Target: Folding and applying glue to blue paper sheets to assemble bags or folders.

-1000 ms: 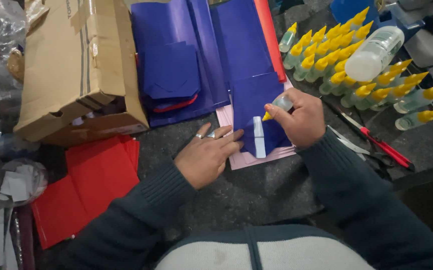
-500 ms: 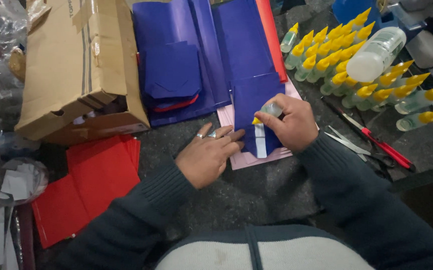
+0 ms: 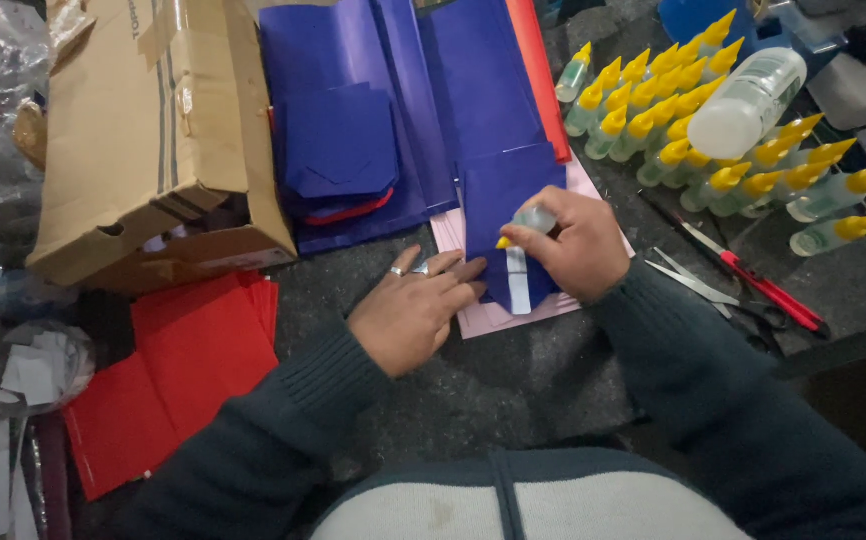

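The right hand point(image 3: 575, 248) gripped a glue bottle point(image 3: 525, 222), its yellow tip on blue paper point(image 3: 503, 190); the left hand point(image 3: 415, 310) lay flat and open beside it, with a cardboard box point(image 3: 153, 150) further to its left.

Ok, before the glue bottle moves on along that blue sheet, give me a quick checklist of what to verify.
1. Right hand grips the small glue bottle: ok.
2. Yellow nozzle points down at the blue sheet: ok.
3. Left hand lies flat, fingertips pinning the sheet's edge: ok.
4. Pink backing paper lies under the sheet: ok.
5. Glue actually flowing: cannot tell.
6. Red-handled scissors lie apart from both hands: ok.
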